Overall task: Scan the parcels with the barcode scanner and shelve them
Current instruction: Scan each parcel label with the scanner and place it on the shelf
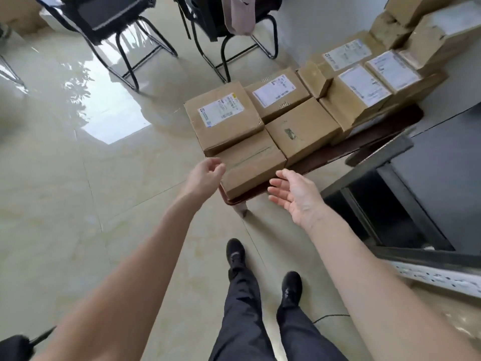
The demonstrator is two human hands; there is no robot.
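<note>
As both bare arms stretch forward over a glossy tiled floor (78, 178), a person stands before a low dark-topped table (338, 152) crowded with brown cardboard parcels. The left hand (205, 175) hangs just off the left edge of the nearest parcel (252, 168), its fingers loosely curled and holding nothing; whether it touches the cardboard cannot be told. The right hand (296, 196) is spread wide, palm turned inward and fingers straight, poised just beside the same parcel's right corner, also holding nothing. That nearest parcel lies flat at the front corner of the table, its plain top crossed by tape. Behind it, and overlapping its far edge, sits a labelled parcel (223, 115) with a white shipping label facing up. To the right lies an unlabelled box (302, 128), and behind that another labelled box (276, 95). More parcels (364, 87), several bearing white labels, run in a row towards the wall and are stacked higher at the far right. Two black chairs (117, 24) stand beyond the table, one draped with a pinkish garment (239, 14). A dark metal shelf frame (390, 183) rises at right. The person's black shoes (235, 252) and dark trousers show below.
</note>
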